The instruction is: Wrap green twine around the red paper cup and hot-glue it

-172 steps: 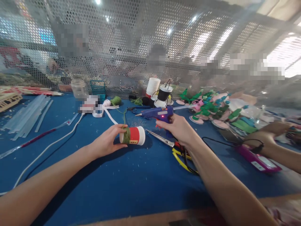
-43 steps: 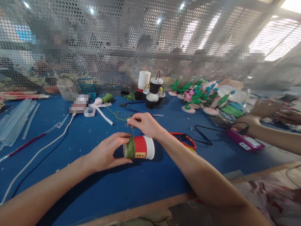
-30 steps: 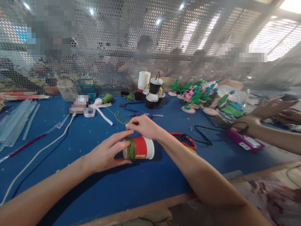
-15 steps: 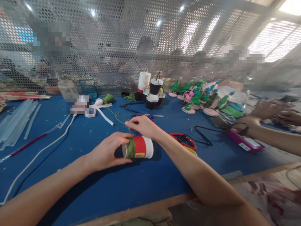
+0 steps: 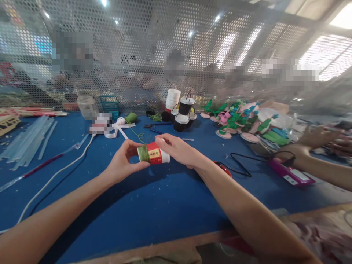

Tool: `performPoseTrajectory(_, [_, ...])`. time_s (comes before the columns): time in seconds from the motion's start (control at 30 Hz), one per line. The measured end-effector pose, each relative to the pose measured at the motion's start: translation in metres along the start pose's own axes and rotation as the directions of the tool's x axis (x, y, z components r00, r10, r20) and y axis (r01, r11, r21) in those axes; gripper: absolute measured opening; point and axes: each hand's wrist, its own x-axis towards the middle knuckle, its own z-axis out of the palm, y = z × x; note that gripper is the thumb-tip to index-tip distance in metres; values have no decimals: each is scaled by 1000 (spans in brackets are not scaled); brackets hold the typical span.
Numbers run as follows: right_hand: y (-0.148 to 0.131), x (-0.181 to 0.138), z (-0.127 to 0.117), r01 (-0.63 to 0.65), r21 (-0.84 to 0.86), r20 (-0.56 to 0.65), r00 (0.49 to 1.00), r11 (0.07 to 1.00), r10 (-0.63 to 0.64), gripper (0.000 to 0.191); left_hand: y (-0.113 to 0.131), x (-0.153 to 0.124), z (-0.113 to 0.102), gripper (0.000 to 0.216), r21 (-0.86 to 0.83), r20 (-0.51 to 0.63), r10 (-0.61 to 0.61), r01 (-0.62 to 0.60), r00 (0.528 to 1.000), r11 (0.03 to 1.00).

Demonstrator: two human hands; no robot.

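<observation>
A red and white paper cup [image 5: 155, 154] lies on its side in the air above the blue table [image 5: 154, 205]. Green cord [image 5: 143, 153] is wound round its left end. My left hand [image 5: 122, 163] grips that wound end between thumb and fingers. My right hand [image 5: 178, 149] wraps round the cup's white rim end. A strand of the green cord trails back over the table to a green cord ball [image 5: 131, 117].
Black and white cups [image 5: 183, 113] stand at the back by the mesh wall. Glue sticks [image 5: 27, 141] lie at the left, a white cable [image 5: 55, 172] crosses the table. Red-handled scissors [image 5: 224, 169] lie behind my right forearm. Another person's hands [image 5: 310, 145] work among felt pieces [image 5: 244, 121] at the right.
Both hands have lifted the cup off the table and brought it up and slightly back. My right hand moved from pinching the cord above the cup to holding the cup's rim end.
</observation>
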Motion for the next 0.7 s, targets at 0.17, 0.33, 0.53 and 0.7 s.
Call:
performPoseTrajectory(0.17, [5,-9,7,-153,236,103,986,960,132,40,2,-3,-2,47,95,62,69,-75,996,993])
performPoseTrajectory(0.33, [13,-16,12,-1,210,27,1000,978,-4,31,9,-3,-6,66,152,202,10,-42,979,988])
performPoseTrajectory(0.53, [19,-18,17,132,170,-32,991,977,-129,33,15,0,-11,62,293,267,4,-85,964,952])
performPoseTrajectory(0.7, [22,-19,21,200,96,-72,978,975,-194,35,15,1,-12,63,370,279,-16,-92,960,925])
